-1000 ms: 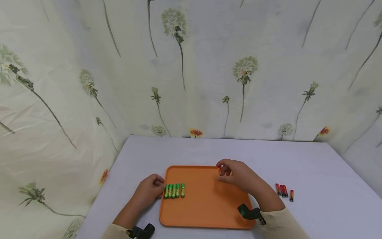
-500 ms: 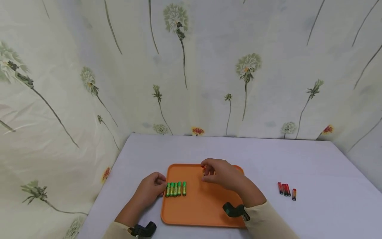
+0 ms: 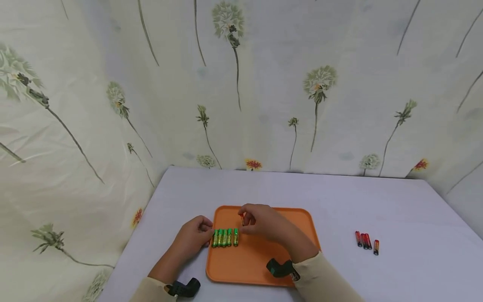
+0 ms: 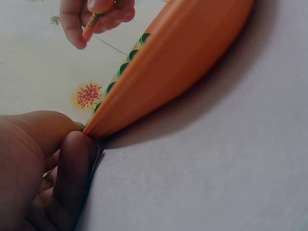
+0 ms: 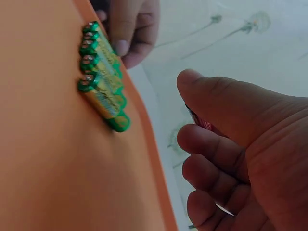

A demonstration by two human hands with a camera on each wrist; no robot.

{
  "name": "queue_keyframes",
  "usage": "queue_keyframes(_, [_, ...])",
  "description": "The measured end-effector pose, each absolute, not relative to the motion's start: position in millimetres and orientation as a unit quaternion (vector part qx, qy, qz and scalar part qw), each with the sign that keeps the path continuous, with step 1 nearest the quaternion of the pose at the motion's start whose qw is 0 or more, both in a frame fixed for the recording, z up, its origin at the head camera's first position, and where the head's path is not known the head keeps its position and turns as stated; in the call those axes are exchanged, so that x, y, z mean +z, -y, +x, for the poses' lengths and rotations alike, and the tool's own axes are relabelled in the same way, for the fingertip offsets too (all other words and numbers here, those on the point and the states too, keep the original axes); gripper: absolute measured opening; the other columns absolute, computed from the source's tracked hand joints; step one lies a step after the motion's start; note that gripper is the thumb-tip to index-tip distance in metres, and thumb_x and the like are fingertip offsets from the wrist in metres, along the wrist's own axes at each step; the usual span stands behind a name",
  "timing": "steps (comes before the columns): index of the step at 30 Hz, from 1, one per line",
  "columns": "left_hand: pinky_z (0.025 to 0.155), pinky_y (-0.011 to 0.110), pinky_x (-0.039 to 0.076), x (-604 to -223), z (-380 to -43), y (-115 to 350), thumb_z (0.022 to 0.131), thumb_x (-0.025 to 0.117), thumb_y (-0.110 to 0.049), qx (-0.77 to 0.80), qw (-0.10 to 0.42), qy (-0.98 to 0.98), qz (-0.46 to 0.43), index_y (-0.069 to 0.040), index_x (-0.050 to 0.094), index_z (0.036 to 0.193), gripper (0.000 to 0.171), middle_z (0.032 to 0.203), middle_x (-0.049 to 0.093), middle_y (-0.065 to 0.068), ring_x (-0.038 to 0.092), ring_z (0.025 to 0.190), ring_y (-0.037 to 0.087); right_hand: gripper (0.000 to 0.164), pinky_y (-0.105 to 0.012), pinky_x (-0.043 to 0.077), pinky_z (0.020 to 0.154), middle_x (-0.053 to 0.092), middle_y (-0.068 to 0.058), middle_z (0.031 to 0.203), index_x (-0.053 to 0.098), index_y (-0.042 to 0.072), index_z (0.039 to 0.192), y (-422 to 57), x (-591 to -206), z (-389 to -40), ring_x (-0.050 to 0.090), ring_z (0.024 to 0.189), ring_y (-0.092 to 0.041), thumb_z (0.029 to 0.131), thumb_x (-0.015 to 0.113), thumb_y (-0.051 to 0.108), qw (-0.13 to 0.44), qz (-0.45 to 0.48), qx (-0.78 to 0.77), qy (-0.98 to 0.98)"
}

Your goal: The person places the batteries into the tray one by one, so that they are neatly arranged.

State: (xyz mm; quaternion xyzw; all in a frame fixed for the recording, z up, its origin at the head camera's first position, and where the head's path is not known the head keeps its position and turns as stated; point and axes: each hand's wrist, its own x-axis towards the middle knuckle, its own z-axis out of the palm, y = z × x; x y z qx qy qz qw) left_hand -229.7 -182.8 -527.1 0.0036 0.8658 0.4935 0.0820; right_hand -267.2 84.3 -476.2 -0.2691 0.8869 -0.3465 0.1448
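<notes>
While the left hand pinches the orange rectangular tray, the right hand, pinching a red cylindrical battery, has neared green-gold batteries.

dandelion-print wall covering, perhaps fabric | pale table | soft light

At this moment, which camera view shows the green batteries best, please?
The right wrist view: the green batteries appear largest there, with ends and wrappers visible. The head view shows the row small, on the orange tray. The left wrist view shows mostly their green ends behind the tray's rim.
</notes>
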Motion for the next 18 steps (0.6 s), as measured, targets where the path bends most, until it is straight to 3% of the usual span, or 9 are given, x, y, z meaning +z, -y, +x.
queue_keyframes(10, [0.066, 0.03, 0.059, -525.8, -229.7, 183.4, 0.099, 0.071, -0.017, 0.498, 0.085, -0.863, 0.003, -0.008, 0.065, 0.113, 0.018, 0.094, 0.066, 0.005, 0.064, 0.076, 0.016, 0.042, -0.034, 0.055, 0.082, 0.066, 0.011, 0.093, 0.065, 0.017, 0.128, -74.7, -497.2, -262.2, 0.063, 0.086, -0.009, 0.093, 0.081, 0.034, 0.157, -0.25, -0.331, -0.896])
queue_keyframes(18, [0.067, 0.03, 0.059, -526.2, -228.5, 183.7, 0.099, 0.07, -0.017, 0.499, 0.081, -0.863, 0.008, -0.008, 0.065, 0.113, 0.017, 0.095, 0.066, 0.005, 0.064, 0.077, 0.016, 0.04, -0.033, 0.053, 0.076, 0.065, 0.01, 0.088, 0.066, 0.018, 0.126, -72.3, -504.1, -259.3, 0.061, 0.079, -0.011, 0.093, 0.081, 0.035, 0.165, -0.242, -0.329, -0.898])
